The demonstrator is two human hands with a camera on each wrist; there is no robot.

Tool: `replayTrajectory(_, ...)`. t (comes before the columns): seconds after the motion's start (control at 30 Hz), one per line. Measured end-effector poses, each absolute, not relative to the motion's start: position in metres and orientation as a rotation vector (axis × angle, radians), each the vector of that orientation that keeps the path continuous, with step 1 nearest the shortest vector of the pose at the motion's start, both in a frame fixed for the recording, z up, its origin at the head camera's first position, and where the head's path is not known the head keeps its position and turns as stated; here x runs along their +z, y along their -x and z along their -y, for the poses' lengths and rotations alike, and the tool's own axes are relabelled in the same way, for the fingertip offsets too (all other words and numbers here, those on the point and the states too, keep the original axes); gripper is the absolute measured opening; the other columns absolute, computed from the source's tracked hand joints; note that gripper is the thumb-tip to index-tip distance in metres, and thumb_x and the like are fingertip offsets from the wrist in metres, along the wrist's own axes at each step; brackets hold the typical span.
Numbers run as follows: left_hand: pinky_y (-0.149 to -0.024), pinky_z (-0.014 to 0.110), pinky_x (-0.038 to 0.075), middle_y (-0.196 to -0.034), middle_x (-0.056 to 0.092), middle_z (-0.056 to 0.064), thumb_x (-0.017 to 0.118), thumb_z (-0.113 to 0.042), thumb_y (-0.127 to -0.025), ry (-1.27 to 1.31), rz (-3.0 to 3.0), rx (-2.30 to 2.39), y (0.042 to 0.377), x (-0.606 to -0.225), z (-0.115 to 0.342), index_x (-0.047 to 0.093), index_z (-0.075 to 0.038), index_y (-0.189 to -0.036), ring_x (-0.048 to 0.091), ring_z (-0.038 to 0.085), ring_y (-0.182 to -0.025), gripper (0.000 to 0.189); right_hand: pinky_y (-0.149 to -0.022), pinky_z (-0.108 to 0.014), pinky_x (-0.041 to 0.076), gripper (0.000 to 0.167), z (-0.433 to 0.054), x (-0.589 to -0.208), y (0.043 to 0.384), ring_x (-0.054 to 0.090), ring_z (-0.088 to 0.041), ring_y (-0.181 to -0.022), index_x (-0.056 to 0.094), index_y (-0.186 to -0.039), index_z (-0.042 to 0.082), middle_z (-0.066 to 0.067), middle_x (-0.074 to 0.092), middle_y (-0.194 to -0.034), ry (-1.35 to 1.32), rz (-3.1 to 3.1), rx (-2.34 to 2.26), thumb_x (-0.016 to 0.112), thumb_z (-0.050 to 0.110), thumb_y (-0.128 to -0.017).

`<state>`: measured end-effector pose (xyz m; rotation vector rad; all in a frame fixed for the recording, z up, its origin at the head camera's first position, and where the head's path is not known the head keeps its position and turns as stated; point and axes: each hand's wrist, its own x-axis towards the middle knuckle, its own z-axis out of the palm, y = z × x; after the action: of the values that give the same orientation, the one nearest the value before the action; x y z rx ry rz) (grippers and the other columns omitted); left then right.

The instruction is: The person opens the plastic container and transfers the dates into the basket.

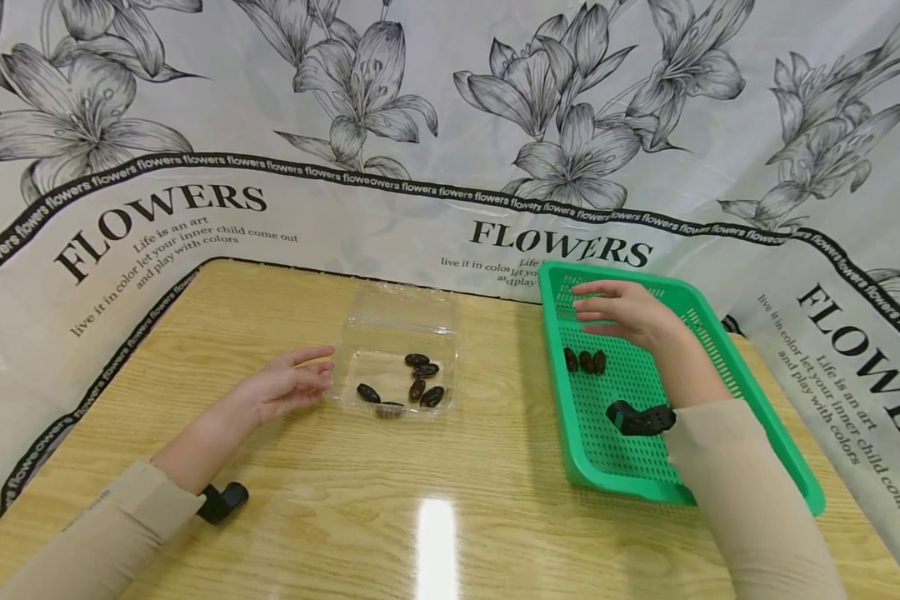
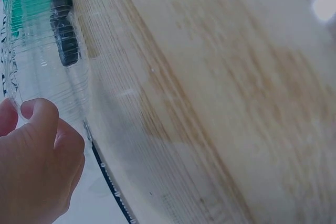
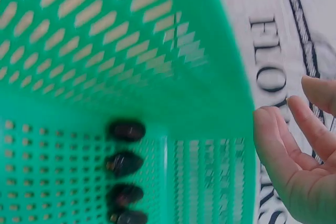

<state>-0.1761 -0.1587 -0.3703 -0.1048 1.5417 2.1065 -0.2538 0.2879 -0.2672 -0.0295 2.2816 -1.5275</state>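
Observation:
A clear plastic clamshell box [image 1: 378, 365] lies with its lid laid back on the table, with several dark dates [image 1: 417, 390] inside. At its left side my left hand [image 1: 288, 386] has relaxed fingers, the tips right at the edge; the left wrist view shows the fingers [image 2: 44, 116] by the box corner. My right hand [image 1: 621, 312] is over the far part of a green basket [image 1: 558, 400], fingers apart and slightly bent, nothing between them. Several dates [image 3: 125, 163] sit in a row on the basket floor, close to its left wall.
Both items stand on a wooden table [image 1: 307, 517], the basket to the right of the box. A white cloth [image 1: 390, 225] printed with flowers and lettering hangs behind the table and along its sides. Black wrist mounts [image 1: 641, 418] sit by both sleeves.

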Motion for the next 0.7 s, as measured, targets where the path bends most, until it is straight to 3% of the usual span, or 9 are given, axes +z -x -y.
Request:
replayTrajectory(0.2, -0.069, 0.019, 0.043, -0.150, 0.006, 0.024, 0.044, 0.009, -0.092, 0.116, -1.552, 2.105, 0.177, -0.372, 0.159, 0.010, 0.000, -0.148, 0.045, 0.010, -0.097, 0.066, -0.095, -0.036, 0.043, 0.057, -0.257, -0.255, 0.250, 0.047, -0.028, -0.116, 0.028, -0.142, -0.007, -0.025, 0.029, -0.142, 0.121, -2.229, -1.520, 0.055, 0.009, -0.094)
replayTrajectory(0.4, -0.068, 0.019, 0.043, -0.149, 0.007, 0.024, 0.046, 0.010, -0.091, 0.115, -1.546, 2.112, 0.177, -0.372, 0.159, 0.010, 0.001, -0.148, 0.047, 0.008, -0.094, 0.068, -0.094, -0.041, 0.043, 0.050, -0.227, -0.252, 0.251, 0.053, -0.024, -0.106, 0.036, -0.137, -0.005, -0.019, 0.038, -0.136, 0.191, -2.204, -1.496, 0.056, 0.007, -0.093)
replayTrajectory(0.7, -0.067, 0.020, 0.044, -0.146, 0.012, 0.023, 0.048, 0.010, -0.090, 0.116, -1.528, 2.122, 0.176, -0.371, 0.159, 0.009, 0.001, -0.148, 0.048, 0.006, -0.088, 0.070, -0.089, -0.040, 0.047, 0.045, -0.173, -0.258, 0.248, 0.053, -0.031, -0.107, 0.043, -0.134, -0.005, -0.019, 0.047, -0.127, 0.275, -2.149, -1.413, 0.056, 0.002, -0.091)
